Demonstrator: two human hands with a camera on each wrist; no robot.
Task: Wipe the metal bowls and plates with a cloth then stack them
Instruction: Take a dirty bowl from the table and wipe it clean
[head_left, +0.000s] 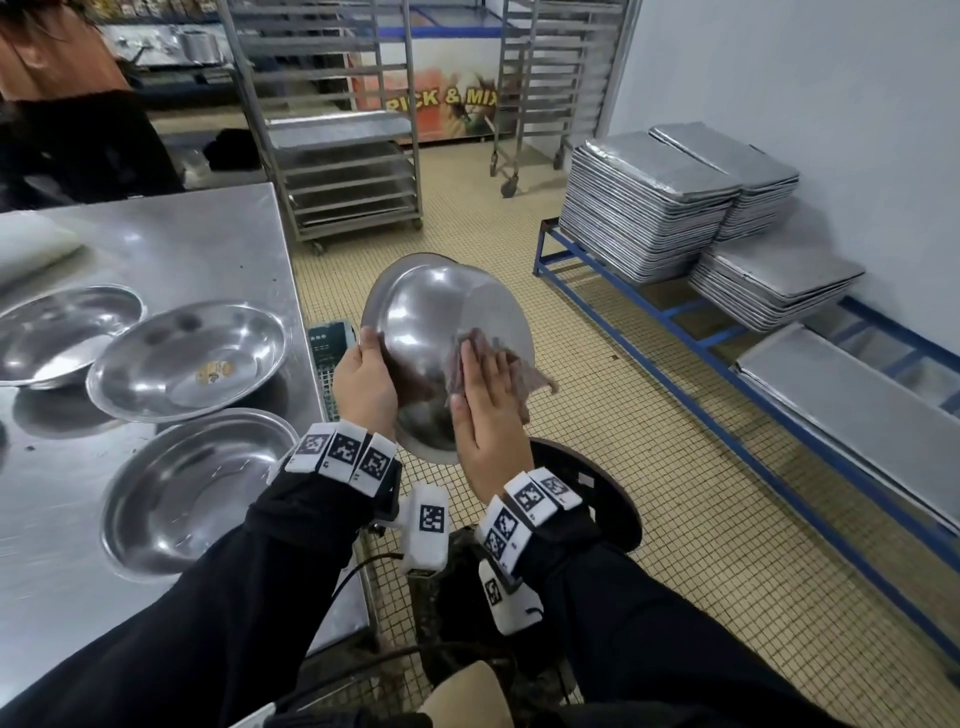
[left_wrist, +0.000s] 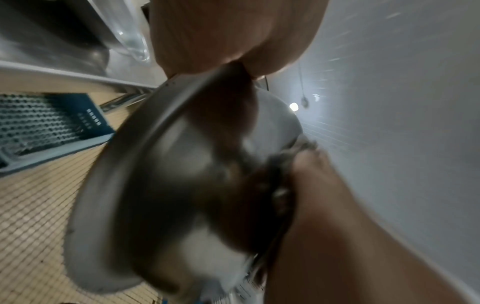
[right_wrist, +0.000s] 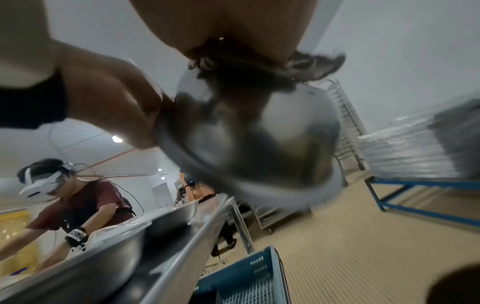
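Bowls sat in a loose row on the steel table at my left: a shallow plate-like one furthest left and partly cut by the frame edge, a sticker-marked bowl overlapping just right of it, and a third bowl nearer to me, close to the table's edge. All three stood upright and were well apart from my hands.

Just right of the table, over the tiled floor, my left hand gripped the held bowl by its left rim, fingers curled around the edge — the left wrist view showed them closing on that rim. The bowl was tilted with its rounded underside facing me, lifted clear of the table.

On the bowl's right half lay the cloth, a brownish rag, pressed flat against the metal by my right hand. Its fingers were straight and together, palm down on the cloth, and a loose corner of the rag hung out past the rim to the right. The right wrist view was blurred, yet showed the cloth bunched between palm and bowl.

Further right, stacks of metal trays rested on a blue frame against the wall, with wheeled racks at the far side.
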